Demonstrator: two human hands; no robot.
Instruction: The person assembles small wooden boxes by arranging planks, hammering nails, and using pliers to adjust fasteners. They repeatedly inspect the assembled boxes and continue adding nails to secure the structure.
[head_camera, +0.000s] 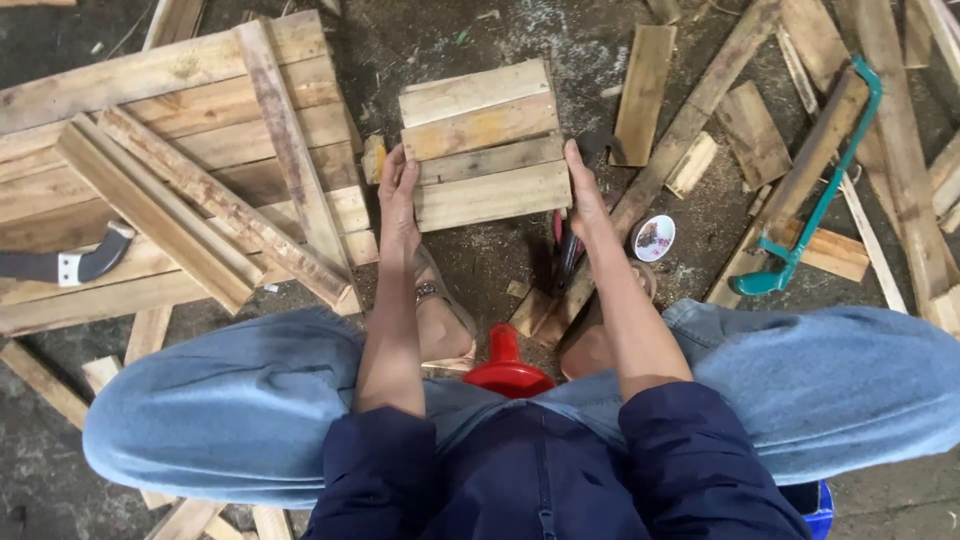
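Dusty concrete floor (480, 270), littered with offcuts, lies under a seated person's knees; a red stool (507, 372) shows between them. Just beyond, the left hand (399, 200) and right hand (583, 190) clamp opposite edges of a small slat panel (485, 145), lifted over the floor. Rough edges could splinter palms, or the panel could slip. Farther off: pallet (180, 150) left, green saw (815, 200) right.

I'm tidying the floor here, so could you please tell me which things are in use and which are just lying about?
In use:
left hand
right hand
small plank panel, held at both sides

Lying about:
green saw
dark-handled saw
big pallet
small dish
loose offcuts
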